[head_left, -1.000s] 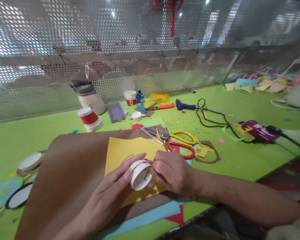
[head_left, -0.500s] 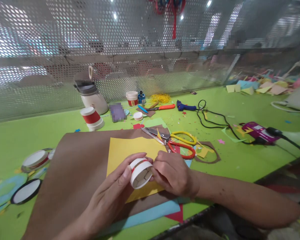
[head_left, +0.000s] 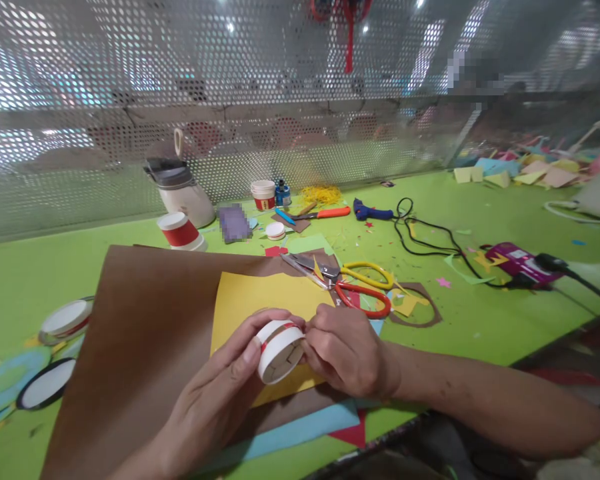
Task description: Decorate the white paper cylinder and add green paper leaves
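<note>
My left hand [head_left: 215,393] is wrapped round a short white paper cup piece with a red band [head_left: 279,350], its round end facing me. My right hand [head_left: 347,350] presses its fingertips against the cup's right side, fingers pinched together. Both hands hover over a yellow paper sheet [head_left: 265,297] that lies on a large brown sheet [head_left: 145,333]. Just beyond the right hand lie red-handled scissors [head_left: 363,300] and yellow-handled scissors [head_left: 367,273].
On the green table [head_left: 480,313] stand a red-banded paper cup [head_left: 180,231], a white jug [head_left: 183,193], a small tub [head_left: 263,195], a blue glue gun [head_left: 373,213] with black cord, and a magenta tool [head_left: 517,262]. Cut cup rings [head_left: 65,320] lie left. A perforated metal screen [head_left: 280,100] backs the table.
The cup piece has turned slightly in my hands. The far left edge of the brown sheet has lifted and now hides part of the red-banded cup.
</note>
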`<state>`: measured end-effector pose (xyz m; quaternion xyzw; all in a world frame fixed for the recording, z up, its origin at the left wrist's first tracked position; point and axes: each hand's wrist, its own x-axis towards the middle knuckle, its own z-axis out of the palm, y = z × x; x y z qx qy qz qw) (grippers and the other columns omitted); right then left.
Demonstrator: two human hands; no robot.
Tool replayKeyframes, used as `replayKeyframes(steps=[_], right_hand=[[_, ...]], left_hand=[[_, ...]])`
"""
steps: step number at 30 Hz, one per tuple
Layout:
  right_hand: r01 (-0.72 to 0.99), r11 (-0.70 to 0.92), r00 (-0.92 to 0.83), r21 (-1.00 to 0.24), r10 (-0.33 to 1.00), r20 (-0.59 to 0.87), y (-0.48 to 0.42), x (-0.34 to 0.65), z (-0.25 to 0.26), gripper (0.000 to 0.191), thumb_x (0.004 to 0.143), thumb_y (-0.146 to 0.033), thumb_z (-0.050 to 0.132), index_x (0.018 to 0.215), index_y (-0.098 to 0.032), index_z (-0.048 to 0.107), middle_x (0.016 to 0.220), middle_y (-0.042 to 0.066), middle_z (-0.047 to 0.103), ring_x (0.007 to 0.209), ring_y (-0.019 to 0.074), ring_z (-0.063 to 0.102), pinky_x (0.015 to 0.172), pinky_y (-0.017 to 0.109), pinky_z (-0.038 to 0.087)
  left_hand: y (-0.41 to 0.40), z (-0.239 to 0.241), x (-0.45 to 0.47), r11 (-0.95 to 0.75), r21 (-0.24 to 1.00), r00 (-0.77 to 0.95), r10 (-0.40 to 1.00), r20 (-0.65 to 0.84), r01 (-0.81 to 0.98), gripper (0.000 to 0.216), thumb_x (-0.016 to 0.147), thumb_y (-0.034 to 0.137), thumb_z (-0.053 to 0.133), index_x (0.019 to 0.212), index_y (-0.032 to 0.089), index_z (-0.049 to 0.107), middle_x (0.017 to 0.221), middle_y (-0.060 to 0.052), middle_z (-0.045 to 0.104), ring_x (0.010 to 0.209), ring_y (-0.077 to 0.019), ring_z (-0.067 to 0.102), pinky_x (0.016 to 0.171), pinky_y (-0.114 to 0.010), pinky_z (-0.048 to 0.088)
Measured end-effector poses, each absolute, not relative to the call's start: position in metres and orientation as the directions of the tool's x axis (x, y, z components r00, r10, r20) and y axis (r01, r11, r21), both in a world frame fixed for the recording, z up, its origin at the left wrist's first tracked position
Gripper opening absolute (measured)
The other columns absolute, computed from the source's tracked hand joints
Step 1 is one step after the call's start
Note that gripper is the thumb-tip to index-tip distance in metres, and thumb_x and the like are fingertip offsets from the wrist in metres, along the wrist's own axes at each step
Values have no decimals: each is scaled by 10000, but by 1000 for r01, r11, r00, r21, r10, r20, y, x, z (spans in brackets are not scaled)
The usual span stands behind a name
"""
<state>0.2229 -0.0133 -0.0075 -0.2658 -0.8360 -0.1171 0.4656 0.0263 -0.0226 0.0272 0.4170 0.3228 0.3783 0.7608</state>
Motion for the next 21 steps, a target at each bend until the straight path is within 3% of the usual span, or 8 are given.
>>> replayKeyframes(steps=[12,21], right_hand=[[522,852,-437,-35,303,847,-14,224,-5,81,833,-110,530,775,-166,535,671,38,573,605,155,497,528,285,401],[492,870,-441,29,220,870,-19,227,5,41,839,-146,575,880,-144,570,709,65,611,630,174,559,518,300,445]], left_hand=[[-17,26,20,376,869,586,800,-129,-321,329,887,295,506,1179,215,633,1226,-99,611,1133,-257,542,945,-313,441],[-24,50,21,477,828,557,790,-256,-296,360,823,285,596,1178,258,649,1259,-103,626,1142,-324,576,957,-430,454]])
